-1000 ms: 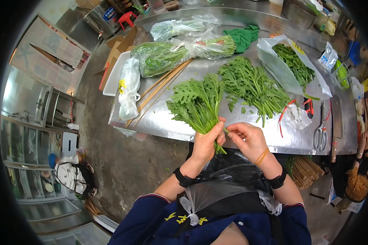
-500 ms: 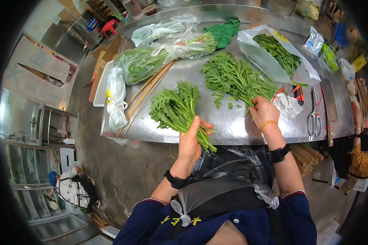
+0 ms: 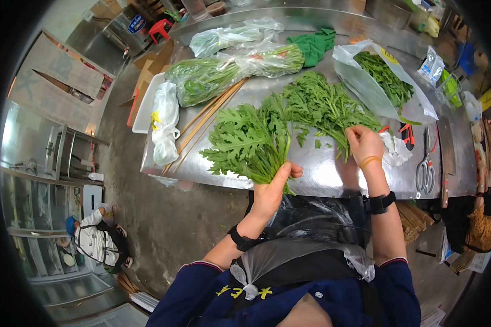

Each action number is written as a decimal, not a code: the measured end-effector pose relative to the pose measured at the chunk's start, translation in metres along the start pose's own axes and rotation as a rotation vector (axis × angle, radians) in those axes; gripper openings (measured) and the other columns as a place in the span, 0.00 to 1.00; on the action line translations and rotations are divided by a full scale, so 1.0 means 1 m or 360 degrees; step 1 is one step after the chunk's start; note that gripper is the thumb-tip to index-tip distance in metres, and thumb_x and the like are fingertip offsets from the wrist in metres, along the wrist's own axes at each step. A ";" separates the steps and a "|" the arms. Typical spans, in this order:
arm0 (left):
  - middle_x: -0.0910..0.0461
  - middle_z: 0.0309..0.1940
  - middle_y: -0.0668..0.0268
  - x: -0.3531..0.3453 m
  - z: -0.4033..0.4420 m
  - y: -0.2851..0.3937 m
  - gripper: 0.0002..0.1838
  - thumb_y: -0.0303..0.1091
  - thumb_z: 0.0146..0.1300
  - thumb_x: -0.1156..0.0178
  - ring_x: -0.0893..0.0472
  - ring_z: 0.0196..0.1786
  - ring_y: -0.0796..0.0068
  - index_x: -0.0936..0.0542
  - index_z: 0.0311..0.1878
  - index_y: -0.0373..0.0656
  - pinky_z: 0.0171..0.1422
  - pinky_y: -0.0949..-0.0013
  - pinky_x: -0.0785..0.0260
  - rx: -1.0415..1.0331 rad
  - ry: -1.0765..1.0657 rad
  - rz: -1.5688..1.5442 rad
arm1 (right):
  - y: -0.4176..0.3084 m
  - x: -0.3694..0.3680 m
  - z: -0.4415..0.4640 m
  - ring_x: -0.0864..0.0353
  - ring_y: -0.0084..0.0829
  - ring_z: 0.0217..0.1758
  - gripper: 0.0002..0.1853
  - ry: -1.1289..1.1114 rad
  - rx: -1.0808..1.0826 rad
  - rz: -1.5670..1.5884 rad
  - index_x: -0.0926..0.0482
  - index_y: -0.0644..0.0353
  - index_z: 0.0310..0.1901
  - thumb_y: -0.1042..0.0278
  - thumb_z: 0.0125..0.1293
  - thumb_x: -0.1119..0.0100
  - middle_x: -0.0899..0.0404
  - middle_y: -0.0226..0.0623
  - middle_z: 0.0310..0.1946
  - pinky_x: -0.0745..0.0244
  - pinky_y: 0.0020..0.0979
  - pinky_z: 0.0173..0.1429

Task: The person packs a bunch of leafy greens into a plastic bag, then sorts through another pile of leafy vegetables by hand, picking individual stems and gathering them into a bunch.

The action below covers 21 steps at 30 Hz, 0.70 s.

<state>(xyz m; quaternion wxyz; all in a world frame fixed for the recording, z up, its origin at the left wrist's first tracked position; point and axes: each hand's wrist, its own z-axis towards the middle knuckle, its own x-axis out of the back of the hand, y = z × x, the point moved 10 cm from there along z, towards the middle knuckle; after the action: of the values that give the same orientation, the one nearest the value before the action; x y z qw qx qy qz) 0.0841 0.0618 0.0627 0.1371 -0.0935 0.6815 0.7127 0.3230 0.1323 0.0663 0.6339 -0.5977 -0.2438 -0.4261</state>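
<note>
My left hand [image 3: 276, 188] is closed around the stems of a bunch of chrysanthemum greens [image 3: 251, 141], held up over the table's front edge with the leaves pointing away from me. My right hand [image 3: 364, 146] is pinched at the stem ends of a loose pile of chrysanthemum greens [image 3: 324, 101] on the metal table [image 3: 322, 177]; its fingertips are partly hidden. Behind the pile, an open white plastic bag [image 3: 346, 68] holds more greens. Crumpled white paper [image 3: 396, 150] lies just right of my right hand.
Scissors [image 3: 425, 171], a red-handled tool [image 3: 407, 135] and a knife [image 3: 446, 163] lie at right. Bagged greens [image 3: 213, 79], thin wooden sticks [image 3: 204, 122], a knotted white bag [image 3: 165, 122] and a green cloth [image 3: 313, 46] are at left and back. A person [image 3: 98, 240] is far left.
The bunch in my left hand looks fuller, with broad leaves now on top, and sits nearer the pile. My right hand stays by the pile's stems. The view has shifted slightly.
</note>
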 end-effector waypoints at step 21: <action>0.29 0.21 0.74 0.009 -0.010 -0.013 0.04 0.29 0.59 0.42 0.33 0.23 0.87 0.25 0.33 0.39 0.25 0.81 0.41 0.0196 0.0212 0.0139 | -0.066 -0.014 -0.047 0.29 0.16 0.27 0.12 -0.0629 -0.0238 0.1534 0.25 0.66 0.37 0.67 0.55 0.38 0.24 0.28 0.27 0.32 0.18 0.31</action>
<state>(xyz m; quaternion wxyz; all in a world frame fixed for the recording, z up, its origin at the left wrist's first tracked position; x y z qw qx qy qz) 0.0796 0.0525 0.0465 0.0658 -0.1023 0.7350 0.6671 0.2516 0.0955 0.0836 0.6555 -0.7545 -0.0251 0.0186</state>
